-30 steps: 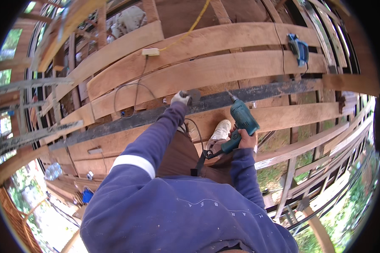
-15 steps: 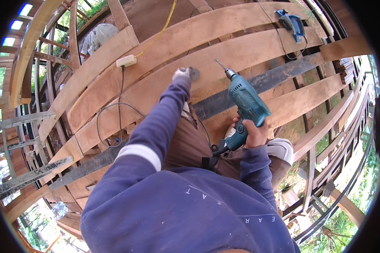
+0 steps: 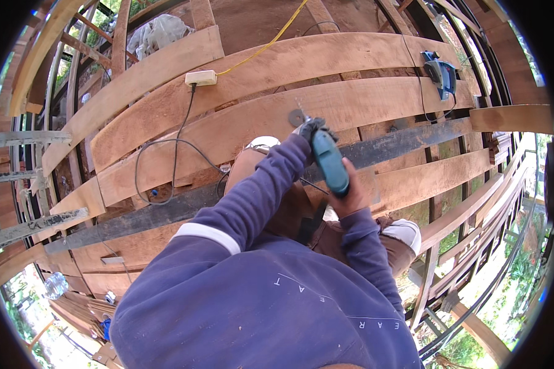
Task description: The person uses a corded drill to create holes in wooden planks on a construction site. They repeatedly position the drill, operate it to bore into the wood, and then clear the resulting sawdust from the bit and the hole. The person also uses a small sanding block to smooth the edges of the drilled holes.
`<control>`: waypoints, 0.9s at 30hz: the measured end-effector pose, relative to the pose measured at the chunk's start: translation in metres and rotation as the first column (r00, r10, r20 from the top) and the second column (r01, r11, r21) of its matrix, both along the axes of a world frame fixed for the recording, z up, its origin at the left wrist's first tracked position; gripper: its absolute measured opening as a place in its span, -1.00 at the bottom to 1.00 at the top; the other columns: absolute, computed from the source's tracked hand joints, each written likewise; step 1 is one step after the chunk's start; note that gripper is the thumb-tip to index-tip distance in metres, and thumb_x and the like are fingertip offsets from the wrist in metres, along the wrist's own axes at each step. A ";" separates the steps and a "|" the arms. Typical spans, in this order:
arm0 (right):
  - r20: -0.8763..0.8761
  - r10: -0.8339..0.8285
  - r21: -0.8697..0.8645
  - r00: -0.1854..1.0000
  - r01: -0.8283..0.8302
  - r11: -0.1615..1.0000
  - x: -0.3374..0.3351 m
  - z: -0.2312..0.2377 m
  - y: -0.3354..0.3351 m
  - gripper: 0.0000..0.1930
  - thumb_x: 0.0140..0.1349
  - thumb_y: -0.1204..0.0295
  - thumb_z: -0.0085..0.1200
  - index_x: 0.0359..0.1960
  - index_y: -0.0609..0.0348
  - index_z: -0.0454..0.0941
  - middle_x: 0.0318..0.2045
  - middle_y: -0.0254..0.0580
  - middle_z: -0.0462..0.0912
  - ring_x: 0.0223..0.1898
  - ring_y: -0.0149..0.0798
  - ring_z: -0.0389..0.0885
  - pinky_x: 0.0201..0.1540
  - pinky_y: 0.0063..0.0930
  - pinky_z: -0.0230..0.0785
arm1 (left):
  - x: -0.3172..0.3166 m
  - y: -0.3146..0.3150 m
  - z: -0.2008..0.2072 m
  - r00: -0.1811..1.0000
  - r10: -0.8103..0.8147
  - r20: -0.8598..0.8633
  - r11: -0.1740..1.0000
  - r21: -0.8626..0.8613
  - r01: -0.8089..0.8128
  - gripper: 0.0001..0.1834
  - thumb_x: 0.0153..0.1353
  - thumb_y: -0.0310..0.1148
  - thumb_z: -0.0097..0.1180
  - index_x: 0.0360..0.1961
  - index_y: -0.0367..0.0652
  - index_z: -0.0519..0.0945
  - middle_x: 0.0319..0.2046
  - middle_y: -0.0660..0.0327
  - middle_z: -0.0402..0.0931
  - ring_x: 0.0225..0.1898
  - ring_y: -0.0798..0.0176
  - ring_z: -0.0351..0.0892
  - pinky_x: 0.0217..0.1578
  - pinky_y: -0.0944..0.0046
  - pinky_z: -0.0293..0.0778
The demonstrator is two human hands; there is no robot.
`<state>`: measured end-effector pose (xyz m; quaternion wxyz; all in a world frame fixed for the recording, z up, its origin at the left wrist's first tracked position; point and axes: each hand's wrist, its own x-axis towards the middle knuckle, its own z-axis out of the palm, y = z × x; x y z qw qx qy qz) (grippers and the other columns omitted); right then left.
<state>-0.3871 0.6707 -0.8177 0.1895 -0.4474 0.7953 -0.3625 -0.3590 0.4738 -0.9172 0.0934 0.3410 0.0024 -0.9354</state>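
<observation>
A person in a dark blue sweatshirt with a white band around the left sleeve is working over long, reddish-brown wooden planks. The bare right hand is grasping a teal power drill toward its rear, the fingers wrapping its body. The gloved left hand is resting at the drill's front end; its fingers are bending there, but one cannot tell whether they are gripping the tool. The drill is sitting between the two hands in front of the torso, its slim metal bit pointing away from the person; whether it is touching wood cannot be told. A small, round grey disc is showing just beside the left hand.

Beyond, a white, box-shaped power socket is lying on the planks, joining a yellow cord to a looping black cable. A blue handheld power tool is resting on the planks at the far right. A black-coated beam is running crosswise below the planks in view, and a whitish plastic sack is lying at the upper left.
</observation>
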 end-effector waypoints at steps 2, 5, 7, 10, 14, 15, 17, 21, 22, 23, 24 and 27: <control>-0.019 0.040 0.065 0.999 -0.038 0.997 0.016 -0.014 0.009 -0.11 0.02 0.42 0.33 0.44 0.11 0.17 0.00 0.20 0.62 -0.02 0.23 0.64 -0.03 -0.07 0.52 | 0.017 0.001 -0.020 0.991 -0.090 0.097 0.991 -0.093 0.099 -0.74 0.24 -0.14 0.22 -0.27 -0.12 0.59 -0.38 0.04 0.68 -0.40 -0.03 0.68 -0.27 -0.05 0.66; -0.080 0.103 0.128 0.991 -0.092 0.988 0.032 -0.020 0.006 -0.10 0.04 0.41 0.33 0.45 0.09 0.16 -0.11 0.12 0.62 -0.11 0.18 0.63 -0.09 -0.06 0.50 | 0.036 -0.001 -0.045 0.932 -0.237 0.274 0.946 -0.154 0.285 -0.73 0.22 -0.14 0.24 -0.27 -0.14 0.62 -0.39 0.06 0.69 -0.41 0.00 0.68 -0.30 0.00 0.66; -0.113 0.119 0.153 0.986 -0.101 0.983 0.034 -0.021 0.003 -0.11 0.04 0.40 0.32 0.46 0.06 0.16 -0.16 0.07 0.60 -0.15 0.14 0.61 -0.12 -0.06 0.49 | 0.036 -0.003 -0.053 0.892 -0.276 0.359 0.919 -0.174 0.354 -0.71 0.21 -0.14 0.25 -0.25 -0.15 0.62 -0.39 0.06 0.69 -0.42 0.00 0.68 -0.31 0.01 0.66; -0.205 0.128 0.168 0.970 -0.094 0.981 0.030 -0.018 -0.004 -0.13 0.02 0.40 0.30 0.45 -0.04 0.23 -0.18 0.01 0.57 -0.17 0.12 0.60 -0.16 -0.09 0.47 | 0.033 -0.009 -0.042 0.918 -0.238 0.317 0.923 -0.220 0.315 -0.68 0.20 -0.13 0.27 -0.20 -0.17 0.62 -0.36 0.04 0.69 -0.40 0.01 0.69 -0.29 0.02 0.66; -0.455 0.173 0.163 0.873 -0.109 0.981 0.017 0.023 -0.005 -0.16 -0.02 0.41 0.26 0.42 -0.24 0.32 -0.25 -0.06 0.52 -0.24 0.07 0.57 -0.23 -0.12 0.42 | 0.028 -0.008 0.019 0.992 -0.122 -0.040 0.960 -0.260 0.108 -0.71 0.19 -0.14 0.27 -0.24 -0.14 0.64 -0.32 0.04 0.70 -0.38 0.06 0.70 -0.25 0.07 0.66; -0.501 0.182 0.166 0.846 -0.113 0.980 0.016 0.032 -0.003 -0.16 -0.03 0.41 0.25 0.41 -0.28 0.34 -0.26 -0.07 0.51 -0.25 0.06 0.56 -0.25 -0.12 0.41 | 0.027 0.001 0.031 0.987 -0.094 -0.132 0.964 -0.258 0.057 -0.73 0.18 -0.14 0.27 -0.28 -0.12 0.65 -0.31 0.05 0.71 -0.38 0.07 0.70 -0.24 0.10 0.65; -0.436 0.209 0.223 0.875 -0.120 0.968 0.012 0.025 0.010 -0.18 0.02 0.40 0.23 0.43 -0.34 0.32 -0.30 -0.07 0.51 -0.26 0.06 0.56 -0.23 -0.09 0.41 | 0.027 0.020 0.014 0.994 -0.053 -0.096 0.958 -0.287 0.023 -0.74 0.20 -0.13 0.26 -0.28 -0.10 0.64 -0.30 0.08 0.70 -0.37 0.10 0.68 -0.22 0.12 0.64; -0.374 0.289 0.413 0.882 -0.121 0.903 0.020 -0.002 0.027 -0.19 0.04 0.40 0.20 0.43 -0.39 0.31 -0.32 -0.06 0.51 -0.26 0.05 0.56 -0.21 -0.07 0.43 | 0.028 0.044 -0.062 0.953 -0.232 0.193 0.936 -0.221 0.273 -0.68 0.20 -0.04 0.24 -0.29 -0.09 0.65 -0.43 0.12 0.66 -0.49 0.11 0.61 -0.36 0.08 0.58; -0.386 0.275 0.413 0.881 -0.102 0.905 0.024 -0.005 0.026 -0.18 0.03 0.42 0.21 0.43 -0.39 0.30 -0.32 -0.07 0.51 -0.25 0.05 0.56 -0.21 -0.07 0.43 | 0.029 0.042 -0.065 0.931 -0.287 0.224 0.921 -0.202 0.333 -0.67 0.20 -0.03 0.24 -0.30 -0.09 0.66 -0.45 0.13 0.66 -0.51 0.11 0.60 -0.39 0.07 0.57; -0.392 0.264 0.407 0.881 -0.091 0.909 0.027 -0.008 0.023 -0.16 0.02 0.43 0.21 0.43 -0.40 0.30 -0.32 -0.07 0.51 -0.25 0.05 0.56 -0.21 -0.07 0.43 | 0.034 0.036 -0.052 0.905 -0.335 0.264 0.903 -0.183 0.388 -0.66 0.20 -0.02 0.24 -0.30 -0.09 0.66 -0.47 0.13 0.65 -0.53 0.11 0.59 -0.42 0.06 0.55; -0.378 0.276 0.437 0.884 -0.092 0.895 0.027 -0.004 0.020 -0.12 -0.02 0.45 0.22 0.45 -0.41 0.27 -0.32 -0.07 0.51 -0.24 0.06 0.57 -0.18 -0.07 0.45 | 0.036 0.034 -0.043 0.886 -0.360 0.292 0.896 -0.155 0.415 -0.67 0.20 -0.01 0.23 -0.32 -0.07 0.67 -0.48 0.14 0.65 -0.56 0.11 0.57 -0.47 0.05 0.50; -0.374 0.317 0.465 0.872 -0.120 0.877 0.023 -0.014 0.017 -0.10 -0.02 0.43 0.22 0.45 -0.42 0.25 -0.31 -0.08 0.52 -0.23 0.06 0.58 -0.16 -0.08 0.47 | 0.035 0.033 -0.060 0.869 -0.281 0.408 0.887 -0.236 0.397 -0.68 0.19 -0.02 0.24 -0.33 -0.05 0.68 -0.48 0.14 0.65 -0.56 0.10 0.56 -0.45 0.05 0.50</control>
